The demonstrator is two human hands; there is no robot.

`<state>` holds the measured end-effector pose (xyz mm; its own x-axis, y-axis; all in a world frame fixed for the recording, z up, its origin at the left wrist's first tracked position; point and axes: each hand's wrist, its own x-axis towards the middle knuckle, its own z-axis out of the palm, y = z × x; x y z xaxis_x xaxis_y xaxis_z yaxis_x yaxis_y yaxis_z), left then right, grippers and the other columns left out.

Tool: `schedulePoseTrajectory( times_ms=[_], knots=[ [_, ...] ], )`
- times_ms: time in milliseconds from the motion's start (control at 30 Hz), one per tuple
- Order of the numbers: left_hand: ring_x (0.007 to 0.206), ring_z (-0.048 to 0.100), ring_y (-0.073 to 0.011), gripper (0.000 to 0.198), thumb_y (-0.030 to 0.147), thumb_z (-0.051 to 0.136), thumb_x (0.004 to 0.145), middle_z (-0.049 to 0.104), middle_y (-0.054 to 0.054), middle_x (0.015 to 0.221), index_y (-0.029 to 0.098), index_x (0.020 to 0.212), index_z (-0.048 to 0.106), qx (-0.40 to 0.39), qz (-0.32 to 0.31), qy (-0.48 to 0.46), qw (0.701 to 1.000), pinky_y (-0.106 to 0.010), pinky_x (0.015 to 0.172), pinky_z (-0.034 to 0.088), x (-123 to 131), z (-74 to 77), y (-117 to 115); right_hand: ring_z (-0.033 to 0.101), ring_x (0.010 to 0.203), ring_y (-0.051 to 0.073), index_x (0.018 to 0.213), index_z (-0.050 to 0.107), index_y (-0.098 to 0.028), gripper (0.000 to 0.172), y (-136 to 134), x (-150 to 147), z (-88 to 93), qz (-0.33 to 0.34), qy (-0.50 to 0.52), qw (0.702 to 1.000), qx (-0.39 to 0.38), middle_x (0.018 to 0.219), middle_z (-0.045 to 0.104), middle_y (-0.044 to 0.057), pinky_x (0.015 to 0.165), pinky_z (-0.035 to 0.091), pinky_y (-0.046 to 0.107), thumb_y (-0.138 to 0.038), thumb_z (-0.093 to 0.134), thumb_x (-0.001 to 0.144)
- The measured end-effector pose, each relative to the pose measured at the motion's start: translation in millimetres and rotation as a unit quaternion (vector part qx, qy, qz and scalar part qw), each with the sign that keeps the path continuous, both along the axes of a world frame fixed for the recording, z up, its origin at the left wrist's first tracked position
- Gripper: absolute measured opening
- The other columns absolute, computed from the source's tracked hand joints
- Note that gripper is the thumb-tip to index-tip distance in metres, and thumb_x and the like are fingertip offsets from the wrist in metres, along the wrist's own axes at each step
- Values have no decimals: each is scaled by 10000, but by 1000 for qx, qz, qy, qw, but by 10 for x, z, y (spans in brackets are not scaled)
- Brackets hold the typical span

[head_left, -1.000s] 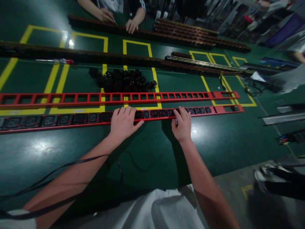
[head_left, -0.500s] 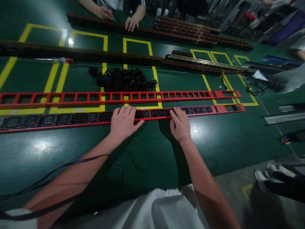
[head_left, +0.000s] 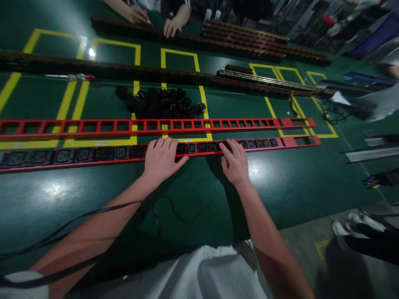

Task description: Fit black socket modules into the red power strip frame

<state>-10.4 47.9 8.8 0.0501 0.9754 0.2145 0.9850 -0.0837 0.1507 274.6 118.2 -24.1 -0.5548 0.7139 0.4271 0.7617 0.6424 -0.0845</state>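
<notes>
Across the green table in front of me lies a long red power strip [head_left: 224,151] with black outlet sockets set in a row. My left hand [head_left: 161,159] is closed over it near the middle, fingers bent over the far edge and thumb along the near side. To the right, my right hand [head_left: 236,162] rests on the same strip with fingers apart, the index fingertip touching a black socket. The sockets under both palms are hidden. Just beyond runs a second red frame [head_left: 184,132] with rectangular openings showing the table through them.
A heap of black sockets [head_left: 156,104] sits past the frames. Long dark rails [head_left: 109,70] cross farther back, with a red-handled screwdriver-like tool [head_left: 89,77] beside them. A co-worker's hand [head_left: 172,27] rests on another dark rail. A black cable [head_left: 93,216] hangs over my left arm.
My right index finger has shifted slightly left along the socket it touches. My left hand and both red frames stay where they were.
</notes>
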Motion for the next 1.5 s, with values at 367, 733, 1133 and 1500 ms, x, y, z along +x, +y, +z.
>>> schedulePoseTrajectory(
  times_ms=[367,733,1133,1500],
  knots=[
    [1038,565,-350,573,574,522,939,651,-178,1150,105,1256,611,2,0,0,1000,-485,906,402,-2,-1,-3,398,1477,280,1484,518,-262,536,5,8,-10,2,1,1000,-10,1543,481,122,1217,349,534,-150,498,960],
    [1055,561,-352,579,582,505,940,651,-183,1171,118,1270,612,-6,2,-10,1000,-496,920,406,-2,6,0,369,1505,273,1508,482,-239,554,-48,-80,50,-3,-22,999,-26,1586,451,113,1246,271,569,-151,472,962],
    [1067,556,-365,569,556,538,924,648,-190,1175,119,1280,612,-15,6,-28,999,-510,934,398,9,14,4,282,1546,311,1591,318,-149,684,-299,-450,22,-42,-2,997,-69,1606,395,171,1250,265,589,-157,473,924],
    [1069,562,-367,563,567,506,940,653,-194,1176,131,1277,616,-8,3,-30,1000,-508,926,401,5,3,-2,312,1530,314,1565,392,-279,668,-299,-437,42,-34,0,998,-52,1602,402,118,1230,291,597,-147,500,919]
  ],
)
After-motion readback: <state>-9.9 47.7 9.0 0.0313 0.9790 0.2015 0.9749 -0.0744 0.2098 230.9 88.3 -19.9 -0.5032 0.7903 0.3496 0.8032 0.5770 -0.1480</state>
